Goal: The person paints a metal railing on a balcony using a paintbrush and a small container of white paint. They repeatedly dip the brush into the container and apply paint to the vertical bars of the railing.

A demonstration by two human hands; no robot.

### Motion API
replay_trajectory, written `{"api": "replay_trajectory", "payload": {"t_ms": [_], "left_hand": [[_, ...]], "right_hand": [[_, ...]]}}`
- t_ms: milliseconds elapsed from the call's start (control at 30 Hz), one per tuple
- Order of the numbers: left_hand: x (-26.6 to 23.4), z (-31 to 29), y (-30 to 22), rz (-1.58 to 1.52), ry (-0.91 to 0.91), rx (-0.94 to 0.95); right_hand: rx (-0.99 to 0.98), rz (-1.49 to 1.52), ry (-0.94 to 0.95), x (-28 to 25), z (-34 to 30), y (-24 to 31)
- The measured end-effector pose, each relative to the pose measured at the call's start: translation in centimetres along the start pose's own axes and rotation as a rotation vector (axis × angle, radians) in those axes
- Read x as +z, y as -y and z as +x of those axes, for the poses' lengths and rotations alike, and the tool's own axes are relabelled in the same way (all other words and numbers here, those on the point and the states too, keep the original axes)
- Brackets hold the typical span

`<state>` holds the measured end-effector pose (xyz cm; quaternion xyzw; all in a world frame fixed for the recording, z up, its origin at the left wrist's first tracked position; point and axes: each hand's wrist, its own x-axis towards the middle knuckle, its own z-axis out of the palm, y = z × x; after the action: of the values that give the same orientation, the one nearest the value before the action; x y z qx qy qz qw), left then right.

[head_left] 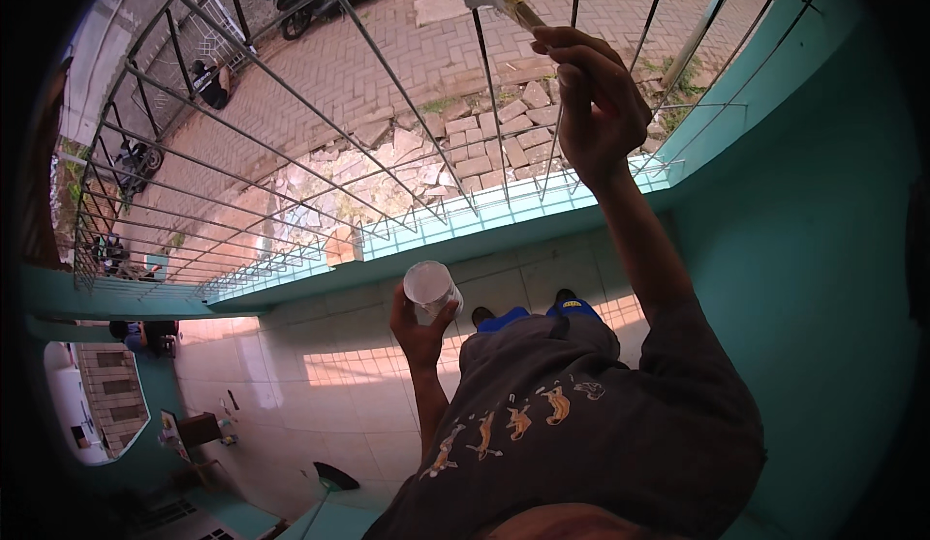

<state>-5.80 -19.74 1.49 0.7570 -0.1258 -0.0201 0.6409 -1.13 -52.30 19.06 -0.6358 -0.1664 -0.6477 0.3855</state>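
My right hand point(603, 109) is raised at the upper right, its fingers closed round the handle of a paintbrush point(499, 0). The brush points up and left, and its grey bristle end overlaps a thin bar of the dark metal grille point(492, 85); whether it touches the bar I cannot tell. Lower down, in front of my body, my left hand point(418, 335) grips a white plastic cup point(429, 283) from the side. The cup's pale mouth faces up, and how full it is cannot be made out.
Below the grille runs a turquoise ledge point(523, 206), with a turquoise wall point(794, 249) on my right. A brick-like block point(341, 246) sits on the ledge. Behind me on the tiled floor point(363, 424) is a broom point(334, 477). Outside are rubble, paving, motorbikes and a seated person point(210, 85).
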Motion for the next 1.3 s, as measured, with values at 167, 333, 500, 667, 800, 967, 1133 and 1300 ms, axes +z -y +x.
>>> {"api": "replay_trajectory", "payload": {"t_ms": [167, 333, 500, 667, 800, 967, 1133, 1300], "left_hand": [[0.0, -0.2, 0.3, -0.005, -0.009, -0.011], [-0.1, -0.4, 0.1, -0.011, -0.015, -0.016], [-0.3, -0.4, 0.2, 0.001, -0.027, -0.02], [-0.1, -0.2, 0.2, -0.018, 0.001, -0.001], [0.3, -0.1, -0.2, -0.011, 0.017, -0.004], [0.4, -0.2, -0.1, -0.002, 0.027, -0.019], [0.3, -0.1, -0.3, -0.006, 0.037, -0.021], [0.3, -0.1, -0.1, 0.008, 0.034, -0.028]], "right_hand": [[-0.299, -0.248, 0.076, -0.1, -0.2, 0.1], [-0.32, -0.305, 0.296, 0.6, -3.5, 0.7], [-0.308, -0.254, 0.242, 0.2, -2.5, 0.4], [-0.379, -0.336, 0.097, -0.4, 0.4, 0.2], [-0.391, -0.354, 0.189, 0.8, -0.7, -0.2], [-0.384, -0.377, 0.292, 0.4, -3.0, 0.9], [-0.416, -0.435, 0.213, 0.5, -1.4, 0.0], [-0.406, -0.407, 0.404, 0.6, -3.6, 0.4]]}}
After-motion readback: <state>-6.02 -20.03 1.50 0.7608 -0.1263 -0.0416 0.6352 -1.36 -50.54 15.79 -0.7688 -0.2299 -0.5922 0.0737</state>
